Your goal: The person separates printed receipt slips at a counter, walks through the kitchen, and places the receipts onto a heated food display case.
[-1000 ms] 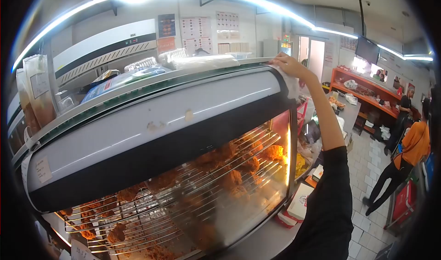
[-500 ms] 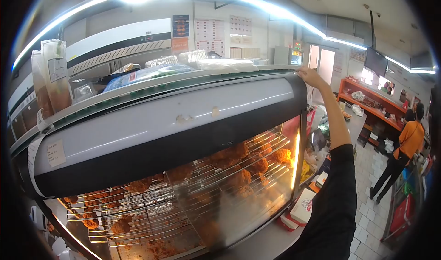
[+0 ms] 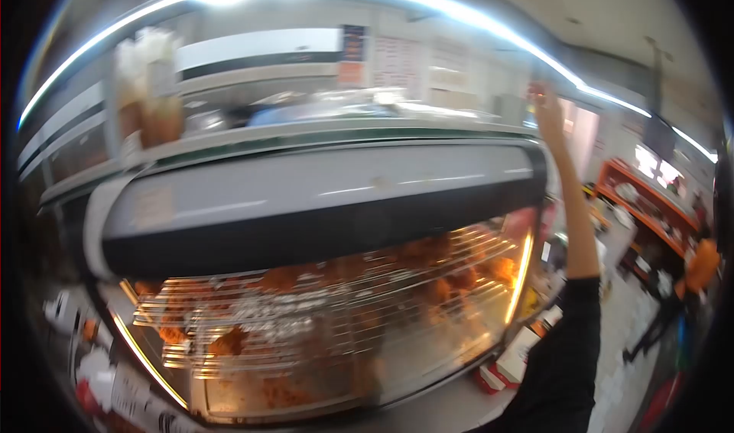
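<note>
My right hand (image 3: 544,104) is raised just above the far right top corner of a heated glass display cabinet (image 3: 329,177), its arm stretched up in a black sleeve. Motion blurs the fingers, so I cannot make out whether they hold anything. Inside the lit cabinet, pieces of fried chicken (image 3: 227,343) lie on wire racks (image 3: 306,326), with crumbs on the floor below. The cabinet's front glass looks partly fogged on the right. My left hand is out of the picture.
On the cabinet top stand tall paper bags (image 3: 149,89) and plastic-wrapped packs (image 3: 329,104). Printed boxes (image 3: 520,353) sit beside the cabinet's right side. A person in an orange shirt (image 3: 699,265) stands at far right, near an orange shelf unit (image 3: 650,211).
My right hand has lifted off the cabinet's top right corner and moved upward. The camera view has turned, shifting the cabinet rightward. The picture is more blurred now.
</note>
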The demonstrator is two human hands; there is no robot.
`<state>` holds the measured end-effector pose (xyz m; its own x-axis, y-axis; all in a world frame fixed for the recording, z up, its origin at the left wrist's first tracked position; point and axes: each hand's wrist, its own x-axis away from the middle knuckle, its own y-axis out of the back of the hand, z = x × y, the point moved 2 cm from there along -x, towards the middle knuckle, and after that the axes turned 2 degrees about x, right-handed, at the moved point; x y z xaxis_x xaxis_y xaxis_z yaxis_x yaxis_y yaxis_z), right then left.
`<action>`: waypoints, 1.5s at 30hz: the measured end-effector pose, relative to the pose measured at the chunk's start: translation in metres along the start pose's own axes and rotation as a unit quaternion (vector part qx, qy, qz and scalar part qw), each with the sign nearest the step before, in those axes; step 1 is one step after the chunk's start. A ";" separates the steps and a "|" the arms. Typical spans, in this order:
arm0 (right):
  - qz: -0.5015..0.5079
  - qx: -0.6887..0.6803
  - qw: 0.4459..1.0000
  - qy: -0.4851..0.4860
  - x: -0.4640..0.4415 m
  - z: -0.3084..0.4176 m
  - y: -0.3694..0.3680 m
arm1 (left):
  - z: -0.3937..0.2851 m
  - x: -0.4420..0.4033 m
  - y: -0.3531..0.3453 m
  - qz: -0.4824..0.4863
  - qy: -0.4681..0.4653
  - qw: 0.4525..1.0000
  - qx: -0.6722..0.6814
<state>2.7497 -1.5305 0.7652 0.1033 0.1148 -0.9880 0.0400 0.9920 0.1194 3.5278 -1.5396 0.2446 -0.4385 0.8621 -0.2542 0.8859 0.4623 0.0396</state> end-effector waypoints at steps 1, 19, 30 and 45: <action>0.025 -0.056 0.998 0.011 0.001 0.068 -0.007 | -0.024 0.006 -0.009 0.030 -0.002 0.998 -0.049; 0.260 -0.196 0.880 0.345 0.084 0.562 -0.164 | -0.076 0.020 0.049 -0.050 0.320 0.943 0.077; 0.302 -0.196 0.902 0.238 0.076 0.445 -0.126 | -0.104 0.002 0.044 -0.052 0.290 0.946 0.135; 0.309 0.126 0.940 0.068 0.052 0.079 -0.022 | -0.093 0.001 -0.086 0.194 0.215 0.955 0.064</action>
<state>2.8331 -1.5507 0.7193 0.0560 0.6882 -0.7234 0.2500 0.6918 0.6775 3.4372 -1.5596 0.3305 -0.0710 0.9817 0.1767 0.9935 0.0853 -0.0750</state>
